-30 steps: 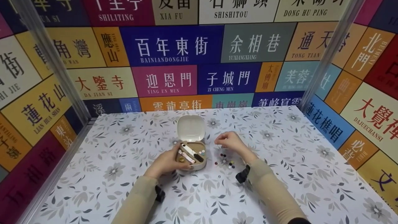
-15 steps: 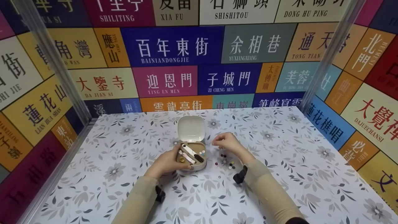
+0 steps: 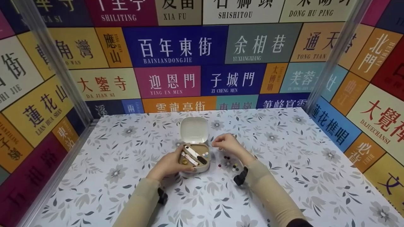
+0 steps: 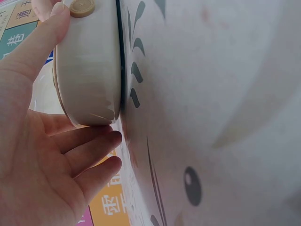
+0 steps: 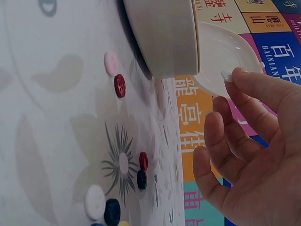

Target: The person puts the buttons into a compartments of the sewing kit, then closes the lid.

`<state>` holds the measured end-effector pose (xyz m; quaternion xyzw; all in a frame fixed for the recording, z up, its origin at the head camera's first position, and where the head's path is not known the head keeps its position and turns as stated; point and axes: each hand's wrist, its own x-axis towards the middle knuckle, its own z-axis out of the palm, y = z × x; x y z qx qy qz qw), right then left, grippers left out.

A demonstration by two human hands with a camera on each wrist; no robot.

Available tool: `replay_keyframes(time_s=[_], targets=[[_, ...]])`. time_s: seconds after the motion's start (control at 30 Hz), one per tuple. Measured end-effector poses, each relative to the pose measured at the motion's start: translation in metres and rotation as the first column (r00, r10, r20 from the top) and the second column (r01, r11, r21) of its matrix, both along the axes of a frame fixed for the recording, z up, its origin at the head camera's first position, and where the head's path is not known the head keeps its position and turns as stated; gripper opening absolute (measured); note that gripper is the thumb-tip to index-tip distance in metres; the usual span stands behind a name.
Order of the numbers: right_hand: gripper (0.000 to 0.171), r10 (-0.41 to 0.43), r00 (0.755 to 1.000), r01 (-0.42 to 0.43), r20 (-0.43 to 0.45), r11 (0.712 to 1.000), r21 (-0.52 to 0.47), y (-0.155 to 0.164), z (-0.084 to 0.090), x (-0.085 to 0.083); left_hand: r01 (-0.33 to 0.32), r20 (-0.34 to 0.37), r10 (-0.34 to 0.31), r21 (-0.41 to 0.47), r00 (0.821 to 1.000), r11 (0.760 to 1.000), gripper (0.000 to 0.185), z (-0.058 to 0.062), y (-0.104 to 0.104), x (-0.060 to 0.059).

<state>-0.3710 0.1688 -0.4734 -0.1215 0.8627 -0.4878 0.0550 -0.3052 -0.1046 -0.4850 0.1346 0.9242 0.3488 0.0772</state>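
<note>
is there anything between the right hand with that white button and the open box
Nothing visible. The right hand pinches a small white button just right of the open box, with only bare tablecloth in the gap. The loose buttons lie nearer the person, off that line. The left hand holds the box's far side.

Staged recording booth, walls (image 3: 176, 47) w/ colourful Chinese street-name signs, floral-print tabletop (image 3: 284, 151), clear acrylic corner posts (image 3: 334, 53)

open case (image 3: 194, 157) on table (image 3: 284, 176), buttons (image 3: 229, 162) scattered right of it
</note>
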Motion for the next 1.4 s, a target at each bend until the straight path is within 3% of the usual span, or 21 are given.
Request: replay_keyframes(time_s=[0.37, 1.03, 1.4], targets=[[0.009, 0.032, 0.999, -0.032, -0.009, 0.999, 0.003, -0.007, -0.004, 0.000, 0.018, -0.022, -0.018, 0.021, 1.000, 1.000, 0.124, -0.001, -0.001, -0.001], [0.011, 0.053, 0.998, -0.053, -0.016, 0.999, 0.008, -0.018, -0.008, 0.000, -0.004, 0.014, 0.003, 0.029, 1.000, 1.000, 0.126, 0.000, -0.001, 0.001], [0.009, 0.052, 0.999, -0.052, -0.016, 0.999, 0.013, -0.024, -0.010, 0.003, 0.005, -0.024, -0.005, -0.007, 1.000, 1.000, 0.124, -0.001, -0.001, -0.001]])
